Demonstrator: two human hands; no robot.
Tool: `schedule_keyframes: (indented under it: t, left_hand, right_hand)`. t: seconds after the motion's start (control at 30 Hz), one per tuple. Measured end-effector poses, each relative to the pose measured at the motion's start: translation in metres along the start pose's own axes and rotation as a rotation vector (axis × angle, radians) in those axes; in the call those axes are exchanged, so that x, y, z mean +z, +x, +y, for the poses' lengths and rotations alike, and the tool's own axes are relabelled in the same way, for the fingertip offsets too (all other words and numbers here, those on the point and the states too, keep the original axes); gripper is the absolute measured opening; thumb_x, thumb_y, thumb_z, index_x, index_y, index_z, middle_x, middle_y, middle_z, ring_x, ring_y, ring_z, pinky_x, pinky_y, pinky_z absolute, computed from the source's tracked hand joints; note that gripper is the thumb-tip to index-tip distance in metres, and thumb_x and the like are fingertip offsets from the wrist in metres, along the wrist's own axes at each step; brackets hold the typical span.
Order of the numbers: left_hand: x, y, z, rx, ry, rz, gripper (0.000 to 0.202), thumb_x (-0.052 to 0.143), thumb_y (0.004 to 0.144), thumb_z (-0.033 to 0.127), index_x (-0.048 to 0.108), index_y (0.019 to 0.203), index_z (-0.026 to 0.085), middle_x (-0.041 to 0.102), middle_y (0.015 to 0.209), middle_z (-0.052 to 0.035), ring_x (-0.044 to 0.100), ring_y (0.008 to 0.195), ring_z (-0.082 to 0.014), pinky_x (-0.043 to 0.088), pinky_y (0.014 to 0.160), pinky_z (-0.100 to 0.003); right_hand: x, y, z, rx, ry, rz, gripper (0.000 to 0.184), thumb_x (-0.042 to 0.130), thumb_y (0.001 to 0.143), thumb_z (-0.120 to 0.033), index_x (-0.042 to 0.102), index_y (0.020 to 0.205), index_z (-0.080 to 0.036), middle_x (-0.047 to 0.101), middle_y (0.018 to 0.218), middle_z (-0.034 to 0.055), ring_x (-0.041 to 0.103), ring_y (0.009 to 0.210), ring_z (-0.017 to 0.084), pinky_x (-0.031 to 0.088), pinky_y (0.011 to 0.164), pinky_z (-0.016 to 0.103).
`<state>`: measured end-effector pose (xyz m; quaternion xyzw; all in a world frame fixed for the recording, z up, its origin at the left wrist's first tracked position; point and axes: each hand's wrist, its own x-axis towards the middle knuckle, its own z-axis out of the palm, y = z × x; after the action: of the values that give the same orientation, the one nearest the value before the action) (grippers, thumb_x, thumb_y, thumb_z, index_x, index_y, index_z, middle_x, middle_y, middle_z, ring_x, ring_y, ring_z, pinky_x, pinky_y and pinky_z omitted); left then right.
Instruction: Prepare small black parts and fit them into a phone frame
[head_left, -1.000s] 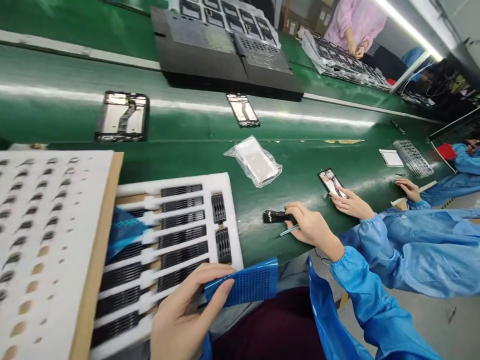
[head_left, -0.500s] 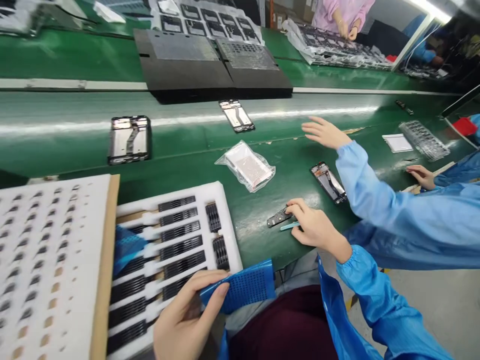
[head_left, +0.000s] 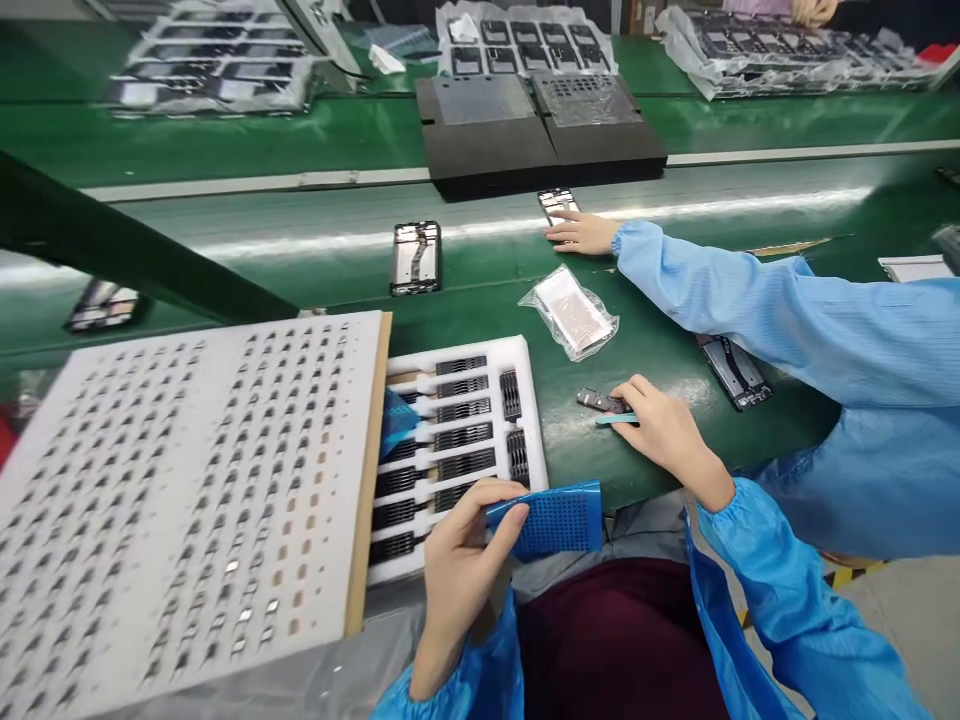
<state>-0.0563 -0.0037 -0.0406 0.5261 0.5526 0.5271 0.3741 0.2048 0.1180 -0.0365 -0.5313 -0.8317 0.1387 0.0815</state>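
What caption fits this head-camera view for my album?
Left hand holds blue mesh beside a foam tray; right hand holds a teal pick by a black part.

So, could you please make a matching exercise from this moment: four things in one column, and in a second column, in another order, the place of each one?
Column 1
1. blue perforated sheet
2. teal stick
3. clear plastic bag
4. co-worker's hand

Column 2
A. lying on the green belt, no hand on it
B. beside a phone frame
C. in the person's right hand
D. in the person's left hand

Right pairs: 1-D; 2-C; 3-A; 4-B
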Motion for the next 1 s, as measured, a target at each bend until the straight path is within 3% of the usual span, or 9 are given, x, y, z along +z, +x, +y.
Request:
schedule_keyframes:
  t: [0.1,0.17,0.27,0.37,0.5,0.67,0.83,1.0]
  left_hand:
    - [0.002,0.000,0.003,-0.044,-0.023,0.011,0.003,0.079,0.094,0.022,0.079,0.091,0.024,0.080,0.089,-0.0010,0.077,0.086,-0.0168,0.062,0.079,-0.022]
    - [0.003,0.000,0.005,-0.078,-0.022,0.018,0.005,0.079,0.094,0.026,0.079,0.091,0.023,0.079,0.088,-0.0020,0.076,0.084,-0.0173,0.061,0.076,-0.023]
    - [0.005,0.000,0.009,-0.137,-0.033,0.030,0.011,0.079,0.095,0.031,0.080,0.090,0.022,0.078,0.085,-0.0025,0.074,0.079,-0.0168,0.059,0.070,-0.023]
    - [0.008,0.001,0.013,-0.190,-0.056,0.033,0.014,0.079,0.096,0.035,0.080,0.091,0.021,0.078,0.084,-0.0026,0.073,0.076,-0.0163,0.057,0.067,-0.023]
    - [0.016,0.003,0.024,-0.235,-0.079,0.009,0.015,0.080,0.095,0.035,0.081,0.092,0.021,0.078,0.086,-0.0034,0.073,0.079,-0.0176,0.057,0.071,-0.025]
    - [0.019,0.009,0.047,-0.238,-0.076,-0.012,0.016,0.082,0.093,0.037,0.083,0.091,0.021,0.079,0.085,-0.0037,0.074,0.081,-0.0190,0.058,0.074,-0.027]
    - [-0.003,0.030,0.065,-0.191,0.006,0.097,0.025,0.078,0.096,0.046,0.082,0.101,0.022,0.081,0.093,-0.0036,0.074,0.084,-0.0187,0.057,0.072,-0.026]
    - [-0.033,0.080,0.048,-0.116,0.132,0.197,0.033,0.069,0.101,0.052,0.079,0.110,0.021,0.082,0.111,-0.0063,0.075,0.097,-0.0213,0.059,0.082,-0.030]
  right_hand:
    - [0.003,0.007,-0.005,0.024,0.029,0.087,0.041,0.065,0.102,-0.021,0.063,0.143,-0.018,0.067,0.131,0.0126,0.074,0.091,0.028,0.049,0.062,0.035]
    - [0.002,0.004,-0.007,0.040,0.144,0.223,0.046,0.066,0.102,-0.024,0.062,0.148,-0.017,0.066,0.132,0.0145,0.074,0.099,0.030,0.056,0.071,0.037]
    - [-0.006,-0.012,-0.007,0.032,0.440,0.371,0.033,0.064,0.106,-0.035,0.072,0.133,-0.018,0.067,0.124,0.0135,0.072,0.111,0.030,0.060,0.086,0.038]
    - [-0.022,-0.037,-0.002,0.016,0.684,0.250,0.028,0.053,0.114,-0.038,0.078,0.115,-0.024,0.072,0.119,0.0084,0.071,0.114,0.024,0.057,0.097,0.035]
    - [-0.038,-0.068,0.005,0.111,0.851,0.039,0.031,0.055,0.115,-0.047,0.080,0.116,-0.027,0.073,0.093,0.0024,0.066,0.081,0.017,0.054,0.074,0.027]
    - [-0.031,-0.083,0.019,0.245,0.890,0.036,0.039,0.064,0.109,-0.058,0.081,0.116,-0.024,0.074,0.092,0.0048,0.056,0.063,0.014,0.051,0.060,0.027]
    - [-0.011,-0.075,0.029,0.374,1.148,0.097,0.052,0.058,0.109,-0.065,0.075,0.125,-0.018,0.069,0.075,0.0029,0.046,0.041,0.011,0.041,0.041,0.027]
    - [0.004,-0.060,0.036,0.411,1.235,0.161,0.052,0.061,0.107,-0.066,0.075,0.120,-0.017,0.058,0.068,-0.0024,0.039,0.041,0.008,0.032,0.042,0.024]
